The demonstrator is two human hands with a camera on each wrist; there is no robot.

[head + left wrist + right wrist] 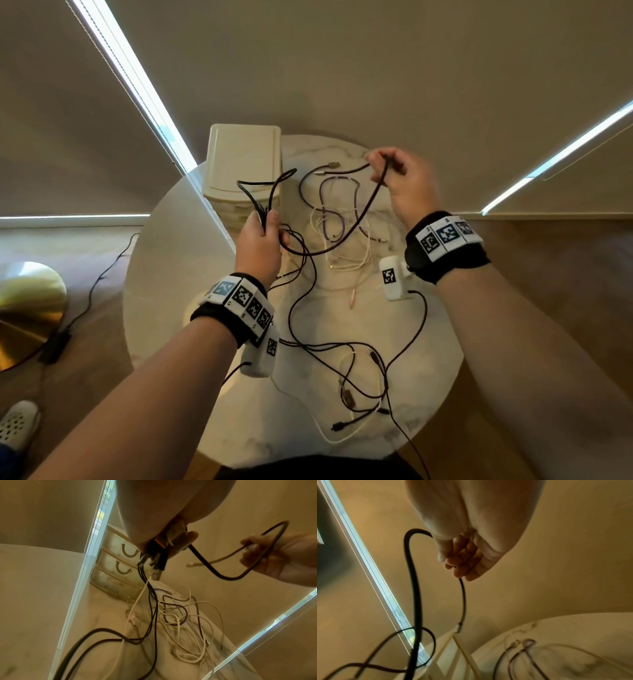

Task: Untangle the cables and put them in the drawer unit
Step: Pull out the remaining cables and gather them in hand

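Note:
My left hand grips a bunch of dark cable ends and plugs in front of the cream drawer unit, above the round marble table. My right hand, raised at the far right, pinches a thick dark cable near its plug end. That cable sags in a loop between both hands. Loose white and dark cables lie tangled under the hands. More dark and white cables lie near the front edge. The drawers appear closed.
A brass lamp base with a black power lead stands on the floor at the left. A white shoe shows at the bottom left. Window blinds hang behind the table.

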